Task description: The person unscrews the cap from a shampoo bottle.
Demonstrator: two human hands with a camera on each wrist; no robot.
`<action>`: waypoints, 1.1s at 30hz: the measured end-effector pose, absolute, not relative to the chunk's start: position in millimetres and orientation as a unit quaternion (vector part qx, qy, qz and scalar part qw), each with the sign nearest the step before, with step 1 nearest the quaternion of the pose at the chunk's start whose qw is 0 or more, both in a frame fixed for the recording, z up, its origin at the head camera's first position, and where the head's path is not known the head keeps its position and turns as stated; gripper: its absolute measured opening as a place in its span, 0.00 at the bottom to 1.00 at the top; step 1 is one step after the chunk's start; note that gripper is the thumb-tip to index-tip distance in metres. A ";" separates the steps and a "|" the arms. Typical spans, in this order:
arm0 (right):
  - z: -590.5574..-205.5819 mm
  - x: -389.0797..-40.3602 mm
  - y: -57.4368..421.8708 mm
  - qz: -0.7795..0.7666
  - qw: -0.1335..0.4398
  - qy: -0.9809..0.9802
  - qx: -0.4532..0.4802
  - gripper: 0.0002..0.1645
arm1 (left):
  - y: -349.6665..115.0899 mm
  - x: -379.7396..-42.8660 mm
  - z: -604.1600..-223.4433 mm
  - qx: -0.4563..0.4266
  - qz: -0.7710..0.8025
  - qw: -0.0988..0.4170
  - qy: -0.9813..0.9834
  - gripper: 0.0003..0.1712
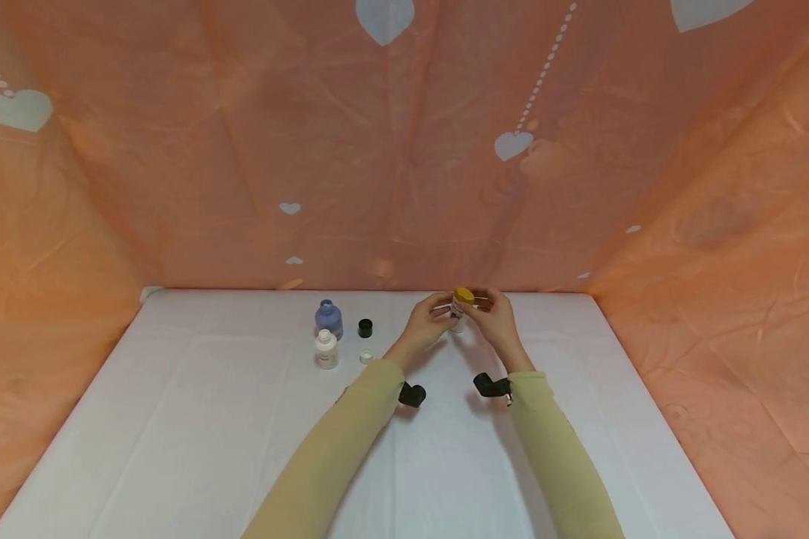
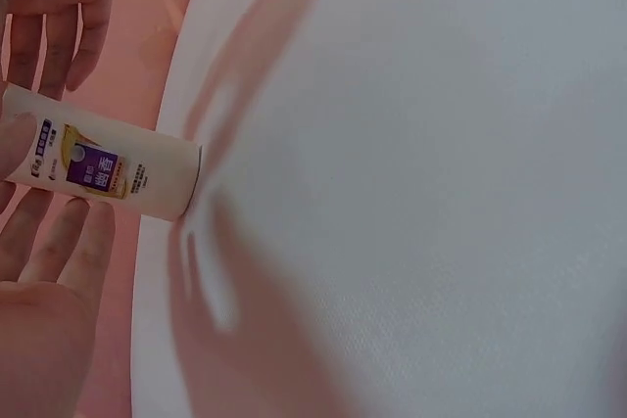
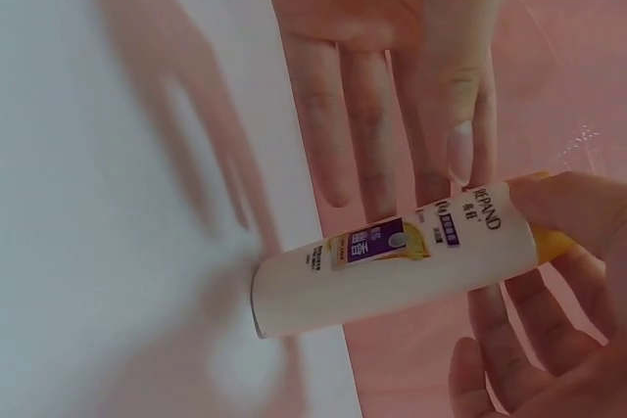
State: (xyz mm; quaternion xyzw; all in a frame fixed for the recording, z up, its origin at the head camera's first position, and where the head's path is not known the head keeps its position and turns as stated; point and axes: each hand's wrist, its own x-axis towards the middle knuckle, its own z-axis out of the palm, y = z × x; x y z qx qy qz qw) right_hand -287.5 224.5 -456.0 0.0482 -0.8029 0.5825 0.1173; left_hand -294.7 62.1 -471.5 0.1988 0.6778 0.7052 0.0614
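Observation:
A white toiletry bottle [image 1: 456,310] with a flared yellow cap [image 1: 464,295] stands between my hands near the table's back edge. Its purple and gold label [image 3: 382,245] faces me, and its base is close over the white surface. My left hand [image 1: 423,327] holds the body near the top, thumb in front and fingers reaching behind. At the cap, my right hand [image 1: 499,323] grips with its thumb on the front at the shoulder; its other fingers are partly hidden behind. In the left wrist view, the bottle [image 2: 147,159] lies sideways across the picture.
To the left stand a blue bottle [image 1: 329,322] and a small white bottle [image 1: 326,352], both uncapped. Beside them lie a black cap [image 1: 365,328] and a white cap [image 1: 366,357]. An orange curtain [image 1: 350,187] with pale hearts encloses the white table [image 1: 195,419] at the back and sides.

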 end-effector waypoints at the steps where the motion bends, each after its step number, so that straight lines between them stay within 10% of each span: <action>1: -456.7 -287.3 223.9 0.581 0.121 -0.803 0.049 0.25 | 61.3 -293.0 -469.2 0.202 0.708 0.060 0.675 0.28; 33: -413.1 -236.7 199.4 0.583 0.064 -0.801 0.121 0.20 | 26.2 -270.0 -473.1 0.220 0.661 0.019 0.717 0.25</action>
